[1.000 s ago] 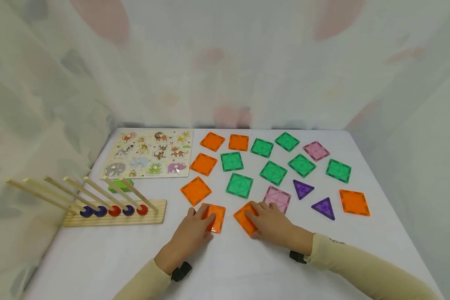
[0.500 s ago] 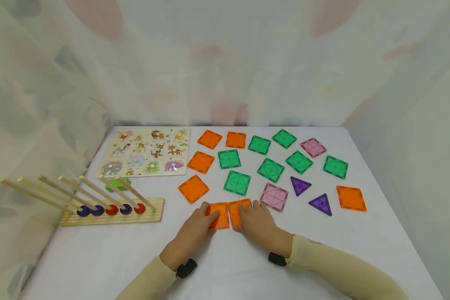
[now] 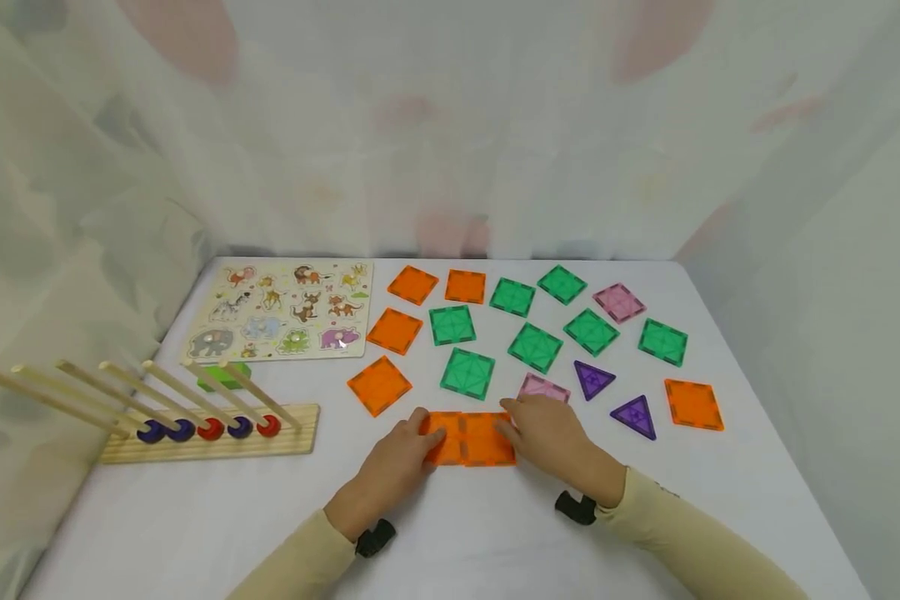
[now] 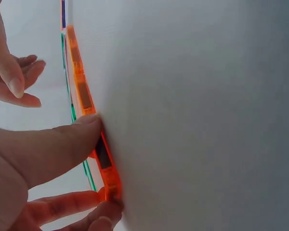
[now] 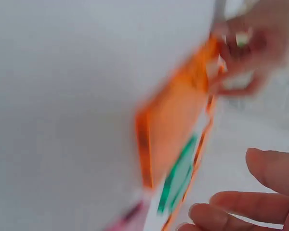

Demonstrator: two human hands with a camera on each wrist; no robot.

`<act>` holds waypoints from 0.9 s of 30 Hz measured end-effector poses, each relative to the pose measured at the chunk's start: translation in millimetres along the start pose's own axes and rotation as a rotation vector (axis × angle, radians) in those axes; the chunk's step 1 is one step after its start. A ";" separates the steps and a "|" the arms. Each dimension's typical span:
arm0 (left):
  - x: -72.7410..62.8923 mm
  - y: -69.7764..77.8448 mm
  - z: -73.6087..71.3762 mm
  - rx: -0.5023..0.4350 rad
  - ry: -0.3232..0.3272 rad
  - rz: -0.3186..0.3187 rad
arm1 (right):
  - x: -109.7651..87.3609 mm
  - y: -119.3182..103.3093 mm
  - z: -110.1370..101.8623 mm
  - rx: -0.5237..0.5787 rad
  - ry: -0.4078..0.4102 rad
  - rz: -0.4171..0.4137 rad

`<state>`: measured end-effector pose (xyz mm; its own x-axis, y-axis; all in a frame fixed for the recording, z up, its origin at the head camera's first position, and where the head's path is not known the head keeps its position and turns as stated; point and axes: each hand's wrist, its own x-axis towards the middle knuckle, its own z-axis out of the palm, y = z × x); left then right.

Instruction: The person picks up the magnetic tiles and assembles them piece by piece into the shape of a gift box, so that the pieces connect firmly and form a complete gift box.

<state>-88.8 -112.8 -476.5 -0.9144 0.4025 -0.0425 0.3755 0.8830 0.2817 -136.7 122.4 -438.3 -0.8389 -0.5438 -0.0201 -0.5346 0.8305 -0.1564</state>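
Two orange square magnetic tiles lie edge to edge at the front middle in the head view. My left hand [image 3: 392, 463] pinches the left orange tile [image 3: 450, 451] by its outer side, thumb on the near edge and fingertips at the corner, as the left wrist view shows. The right orange tile [image 3: 490, 440] sits flush against it. My right hand [image 3: 551, 432] hovers beside that tile's right edge. In the right wrist view its fingers [image 5: 253, 206] are loosely spread, apart from the tile, with nothing between them. A pink tile [image 3: 543, 387] is partly hidden behind the right hand.
Behind lie orange [image 3: 379, 386], green [image 3: 468, 373] and pink [image 3: 619, 302] square tiles, with two purple triangles [image 3: 634, 416] at the right. A wooden peg rack [image 3: 303, 429] with beads, a green block [image 3: 225, 377] and an animal puzzle board [image 3: 285, 310] stand at left.
The two orange tiles, apart and askew a second ago, came together and now join in a straight row. The right hand has let go of its tile and drawn back to the right.
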 end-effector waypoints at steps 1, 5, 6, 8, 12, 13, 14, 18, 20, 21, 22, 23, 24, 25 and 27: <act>1.5 0.8 -0.1 0.009 0.001 0.007 | 1.0 6.5 -3.6 -0.001 0.010 0.014; 8.6 7.0 0.6 0.035 -0.003 0.032 | 7.1 26.7 -18.6 -0.053 -0.028 0.057; 10.7 9.2 0.9 0.037 -0.006 0.036 | 8.4 29.8 -21.9 -0.074 -0.049 0.060; 14.8 13.8 1.1 0.036 -0.013 0.034 | 10.1 33.5 -27.9 -0.101 -0.093 0.066; 25.3 21.6 -3.1 0.016 -0.034 0.023 | 10.0 36.0 -32.2 -0.113 -0.156 0.083; 29.6 22.5 -5.2 0.010 -0.041 0.030 | 8.9 36.6 -31.6 -0.111 -0.167 0.092; 34.6 22.8 -7.8 0.003 -0.048 0.041 | 8.3 37.2 -30.3 -0.106 -0.174 0.099; 62.4 17.5 -20.5 -0.003 -0.093 0.109 | 12.1 44.8 -22.7 -0.100 -0.174 0.123; 74.9 12.6 -26.6 0.011 -0.139 0.126 | 22.2 52.0 -18.9 -0.079 -0.169 0.147; 79.0 10.0 -28.4 0.025 -0.168 0.128 | 28.6 56.3 -17.2 -0.065 -0.169 0.163; 81.2 7.8 -29.6 0.035 -0.205 0.127 | 35.3 60.6 -16.0 -0.053 -0.174 0.181; 81.9 6.3 -29.8 0.048 -0.244 0.122 | 41.9 64.6 -14.9 -0.034 -0.186 0.196; 81.1 5.2 -29.0 0.068 -0.278 0.119 | 47.6 68.3 -14.2 -0.015 -0.199 0.206; 79.3 4.7 -27.5 0.080 -0.307 0.114 | 51.7 71.0 -14.4 0.004 -0.216 0.215; 74.2 5.9 -22.9 0.110 -0.329 0.112 | 55.2 74.6 -15.5 0.020 -0.241 0.228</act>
<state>-158.0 -83.3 -456.1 -0.7759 0.5384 -0.3288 0.5006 0.8427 0.1984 -224.4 156.2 -435.8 -0.8871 -0.3593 -0.2898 -0.3320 0.9328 -0.1403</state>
